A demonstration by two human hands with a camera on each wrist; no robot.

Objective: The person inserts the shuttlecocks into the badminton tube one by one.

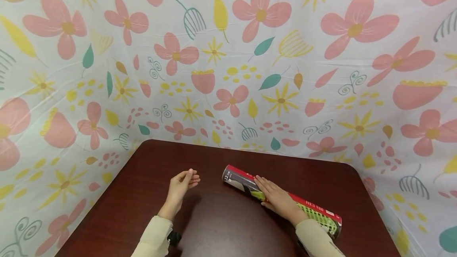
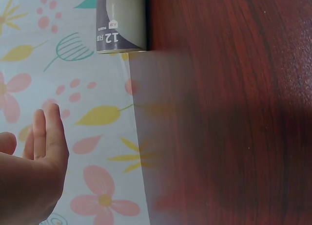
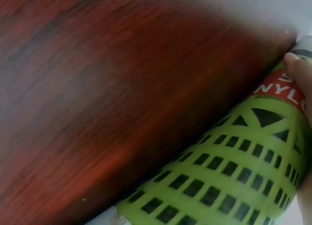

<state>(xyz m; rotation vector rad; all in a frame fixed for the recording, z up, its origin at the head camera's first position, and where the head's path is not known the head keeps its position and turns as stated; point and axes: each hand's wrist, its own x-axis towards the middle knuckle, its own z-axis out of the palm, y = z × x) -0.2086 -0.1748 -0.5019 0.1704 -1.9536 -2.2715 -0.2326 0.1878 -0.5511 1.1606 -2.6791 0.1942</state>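
Observation:
A long shuttlecock tube (image 1: 314,209) lies slanted on the dark wooden table (image 1: 221,225). Its label is red, grey and green with a net pattern. My right hand (image 1: 280,199) holds it around the middle, fingers laid over the top towards the far side. In the right wrist view the thumb (image 3: 298,71) sits on the tube's near side, by the red band. To the left of the tube's grey end, my left hand (image 1: 182,187) is raised over the table with fingers loosely bent and nothing in them. The left wrist view has that hand (image 2: 39,171) apart from the tube's end (image 2: 119,35).
A white cloth (image 1: 214,62) printed with pink flowers and yellow leaves hangs around the table on its back and sides. The table's far edge (image 1: 246,152) runs close to it, behind the tube.

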